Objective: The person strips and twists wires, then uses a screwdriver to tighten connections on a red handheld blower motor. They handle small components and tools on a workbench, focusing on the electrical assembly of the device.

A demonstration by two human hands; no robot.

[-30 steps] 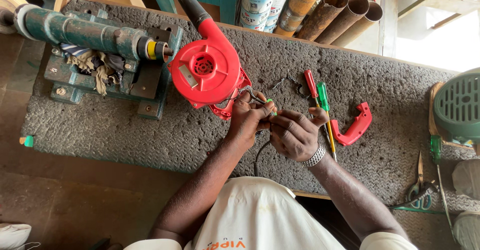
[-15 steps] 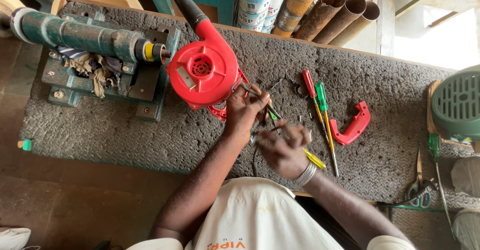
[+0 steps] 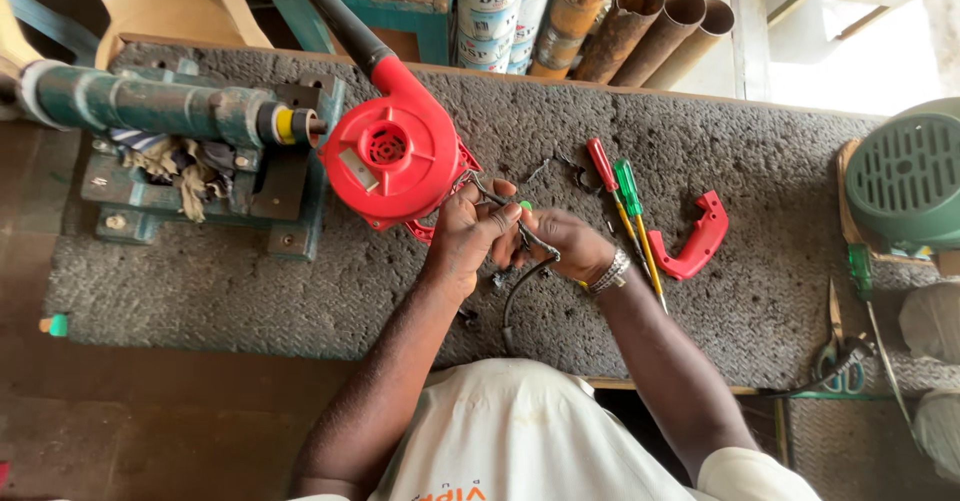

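A red blower (image 3: 392, 156) with a black nozzle lies on the grey textured bench (image 3: 220, 281). A black wire (image 3: 518, 291) runs from its lower edge and loops down toward me. My left hand (image 3: 465, 241) pinches this wire just below the blower. My right hand (image 3: 560, 246), with a metal watch on the wrist, is pressed against the left and closed on a small screwdriver. Its green end (image 3: 525, 204) shows by my left fingertips and its yellow end (image 3: 582, 284) shows under my wrist.
A red and a green screwdriver (image 3: 625, 196) and a red handle shell (image 3: 695, 241) lie to the right. A green vise (image 3: 190, 151) stands at the left. A green fan cover (image 3: 905, 176), scissors (image 3: 840, 351), cans and rusty pipes (image 3: 640, 21) sit along the edges.
My right hand has come back up from a lower position and closed in against my left hand at the wire. The left hand has stayed by the blower.
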